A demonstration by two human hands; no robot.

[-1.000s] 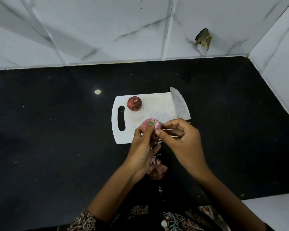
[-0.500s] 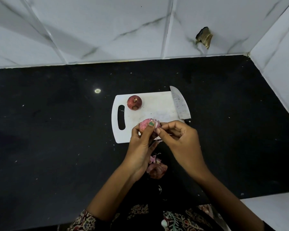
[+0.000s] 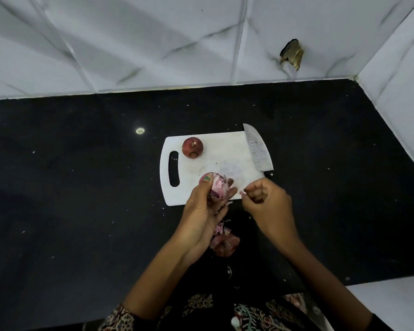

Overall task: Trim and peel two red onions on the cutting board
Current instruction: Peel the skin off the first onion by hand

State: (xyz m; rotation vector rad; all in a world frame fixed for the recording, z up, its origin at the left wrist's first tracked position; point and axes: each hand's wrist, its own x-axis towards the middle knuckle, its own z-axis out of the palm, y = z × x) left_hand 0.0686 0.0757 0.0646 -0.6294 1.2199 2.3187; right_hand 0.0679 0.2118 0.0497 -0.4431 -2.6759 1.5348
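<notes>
Black counter [image 3: 81,187]; left hand [image 3: 201,211] grips half-peeled onion [image 3: 216,186]

my black counter [image 3: 81,211] | held white cutting board [image 3: 225,151] mid-frame | onion peels [image 3: 225,243] lay just below it

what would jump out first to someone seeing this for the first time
The half-peeled onion gripped in the left hand over the near edge of the white cutting board, with the right hand just beside it, fingers curled. Then the unpeeled red onion at the board's far left and the knife along its right edge. Peeled skins lie on the black counter below.
</notes>
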